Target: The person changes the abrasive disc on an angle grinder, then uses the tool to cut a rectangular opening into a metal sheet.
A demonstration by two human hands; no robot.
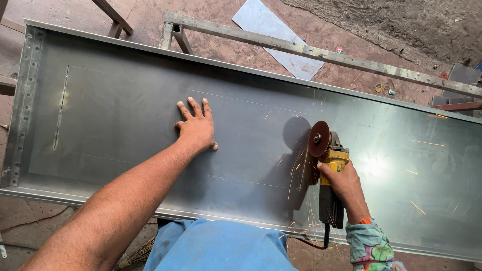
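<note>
On a grey steel panel (125, 110), left hand (197, 128) presses flat, right hand (342, 179) grips a sparking angle grinder (329, 165).

Metal workshop: sheet-steel panel (125, 115), sparking angle grinder (329, 165), steel frames (321, 52).

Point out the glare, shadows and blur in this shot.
Head view: bright glare patch on the steel panel right of the angle grinder; grinder's dark shadow falls left of its disc; sparks streak as motion blur; left hand and right hand stay sharp.
</note>
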